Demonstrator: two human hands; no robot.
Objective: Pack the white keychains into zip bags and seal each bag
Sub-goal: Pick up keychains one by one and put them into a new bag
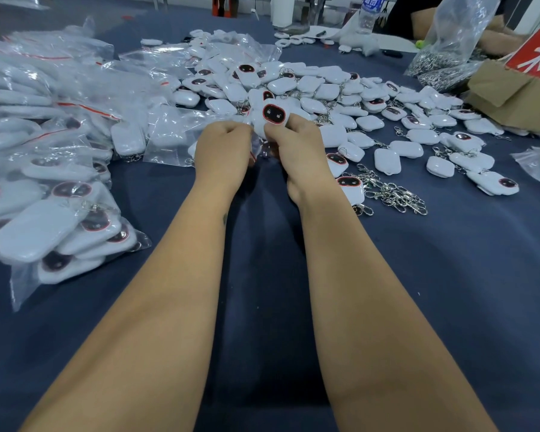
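A white keychain (pixel 270 118) with a dark oval face ringed in red is held up above the dark blue table cover (pixel 449 275), between the two hands. It is pinched at its lower right edge by the thumb and curled fingers of the right hand (pixel 293 141), the thumb lying just under the dark face. The left hand (pixel 223 145) is seen with its fingers curled at the keychain's lower left side, where the edge of a clear zip bag (pixel 256 148) is gripped; whether the keychain is already partly inside the bag cannot be told. The face of the keychain is turned toward the camera and stands above both sets of fingertips. Behind the hands a loose heap of white keychains (pixel 340 88) is spread across the cover. To the left, filled zip bags (pixel 53 169) are piled. Loose metal clasps (pixel 393 194) are scattered just right of the right wrist.
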